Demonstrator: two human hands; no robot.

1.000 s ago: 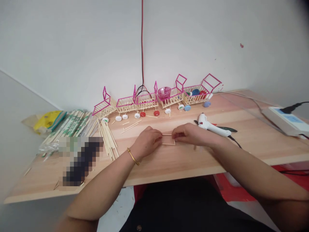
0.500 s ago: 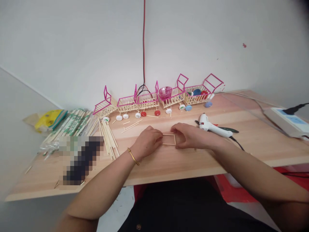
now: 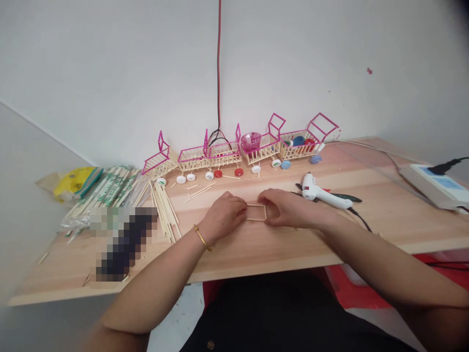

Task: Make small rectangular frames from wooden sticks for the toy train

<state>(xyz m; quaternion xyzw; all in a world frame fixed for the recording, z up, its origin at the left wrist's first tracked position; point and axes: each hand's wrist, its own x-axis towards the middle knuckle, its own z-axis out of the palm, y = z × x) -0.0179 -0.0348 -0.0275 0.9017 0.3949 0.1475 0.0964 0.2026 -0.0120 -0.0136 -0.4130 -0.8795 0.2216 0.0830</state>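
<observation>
A small rectangular frame of thin wooden sticks point(image 3: 265, 213) lies low over the wooden table between my two hands. My left hand point(image 3: 226, 215) is closed around its left end, which the fingers hide. At the other end, my right hand point(image 3: 282, 208) grips the frame between thumb and fingers, set at its far and near corners. Short cut sticks point(image 3: 198, 192) lie on the tabletop beyond my left hand. A white glue gun point(image 3: 324, 193) rests to the right of my right hand, on top of a dark-handled tool point(image 3: 355, 198).
Several miniature stick carts point(image 3: 225, 157) with magenta rims and bottle-cap wheels line the wall. Loose sticks point(image 3: 164, 210), bagged sticks point(image 3: 110, 188) and a yellow packet point(image 3: 73, 183) lie left, beside a pixelated dark object point(image 3: 124, 247). A power strip point(image 3: 436, 186) sits right. The table's edge point(image 3: 256, 274) is nearest me.
My right hand has shifted very slightly at the frame's right end. Both hands keep their hold, and the frame stays in nearly the same place.
</observation>
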